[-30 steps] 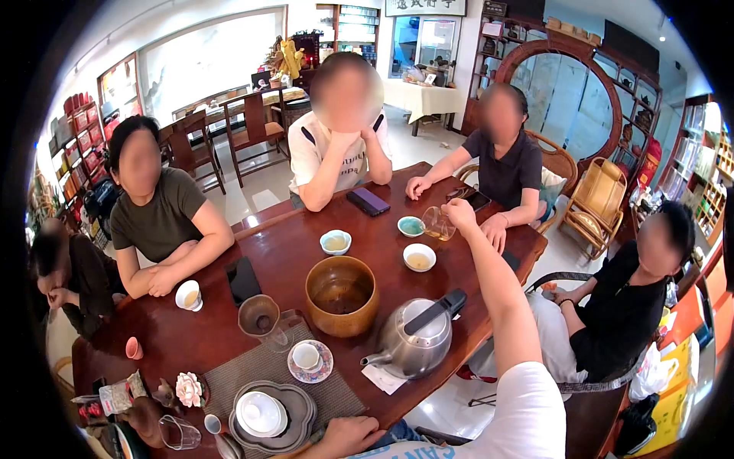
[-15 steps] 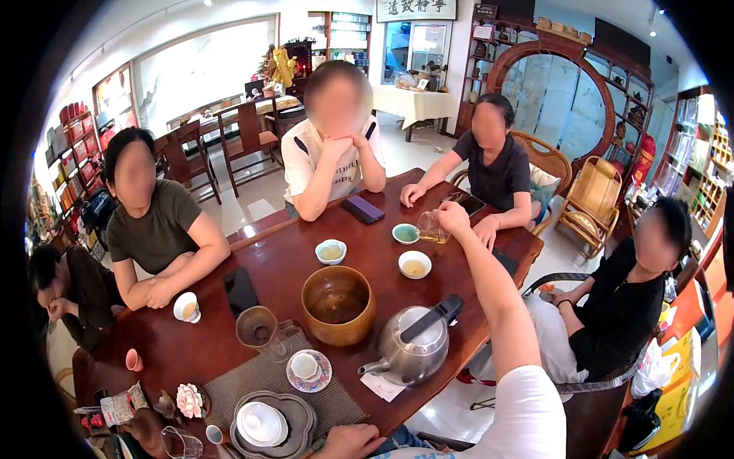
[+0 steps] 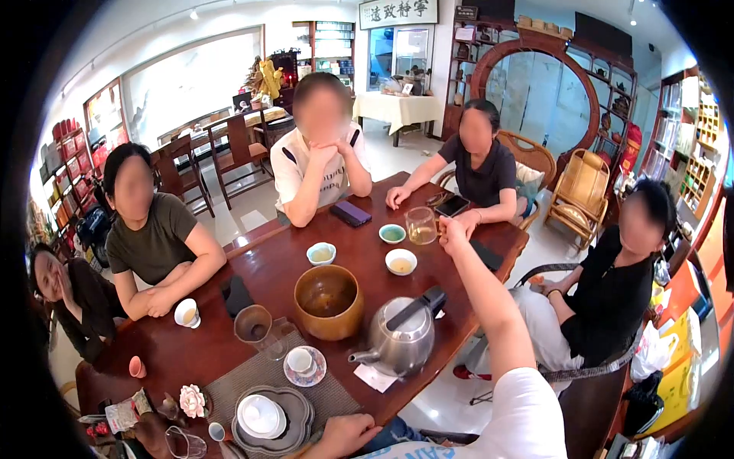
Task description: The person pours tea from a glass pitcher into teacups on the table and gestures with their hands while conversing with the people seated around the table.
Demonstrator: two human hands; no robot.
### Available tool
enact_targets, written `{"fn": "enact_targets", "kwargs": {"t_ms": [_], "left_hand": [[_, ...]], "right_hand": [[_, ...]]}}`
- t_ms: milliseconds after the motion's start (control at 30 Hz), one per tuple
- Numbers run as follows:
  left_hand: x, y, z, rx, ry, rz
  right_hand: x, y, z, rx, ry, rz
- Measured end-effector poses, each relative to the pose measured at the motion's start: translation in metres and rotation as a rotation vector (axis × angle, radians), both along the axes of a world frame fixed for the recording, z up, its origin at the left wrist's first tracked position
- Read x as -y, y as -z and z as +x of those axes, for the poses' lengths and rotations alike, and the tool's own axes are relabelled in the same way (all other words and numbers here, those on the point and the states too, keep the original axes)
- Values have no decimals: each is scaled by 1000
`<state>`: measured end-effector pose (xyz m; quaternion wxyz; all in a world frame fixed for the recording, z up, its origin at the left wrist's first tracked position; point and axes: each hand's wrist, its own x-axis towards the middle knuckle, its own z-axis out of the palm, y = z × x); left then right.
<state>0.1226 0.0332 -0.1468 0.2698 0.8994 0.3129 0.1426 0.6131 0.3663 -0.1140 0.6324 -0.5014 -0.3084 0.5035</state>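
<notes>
My right hand (image 3: 456, 231), at the end of my outstretched arm, grips a glass pitcher (image 3: 421, 226) of pale tea, held roughly upright. Just left of the pitcher is a green cup (image 3: 392, 234); nearer to me stand a white cup of tea (image 3: 401, 262) and a pale blue cup (image 3: 321, 253). My left hand (image 3: 349, 434) rests at the near table edge, its fingers together and bent; whether it holds anything is hidden. A grey tray with a white lidded bowl (image 3: 261, 415) lies to its left.
A steel kettle (image 3: 402, 336) and a brown bowl (image 3: 329, 303) stand mid-table. A white cup on a saucer (image 3: 304, 365) and a glass with strainer (image 3: 255, 327) are nearby. Several people sit around the table (image 3: 183, 352). Phones lie near them.
The pitcher has gone from tilted over the green cup to roughly upright beside it. The camera view has shifted. The person at far left has raised their head.
</notes>
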Motion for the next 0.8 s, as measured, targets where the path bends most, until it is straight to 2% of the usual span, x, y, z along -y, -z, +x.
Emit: {"fn": "enact_targets", "kwargs": {"t_ms": [33,100,233,267,333,433,533,667,700,800], "left_hand": [[-1,3,-1,59,6,3],[-1,4,-2,25,17,6],[2,-1,-4,94,32,-20],[5,-16,-4,177,28,-49],[12,-43,-7,281,19,-132],[27,-93,-23,455,-49,-185],[44,-120,-48,594,-145,-128],[60,-124,-66,672,-310,15],[62,-115,-72,597,-330,27],[66,-108,-76,652,-377,7]], "right_hand": [[3,6,6,-76,-92,20],[80,-63,-59,-163,109,77],[144,-100,-83,-311,-138,241],[166,-117,-98,-363,-227,241],[205,-133,-132,-366,-208,239],[249,-130,-168,-404,-356,196],[295,-120,-217,-432,-320,103],[340,-92,-274,-408,-474,96],[347,-82,-286,-443,-516,80],[364,-48,-312,-562,-643,16]]}}
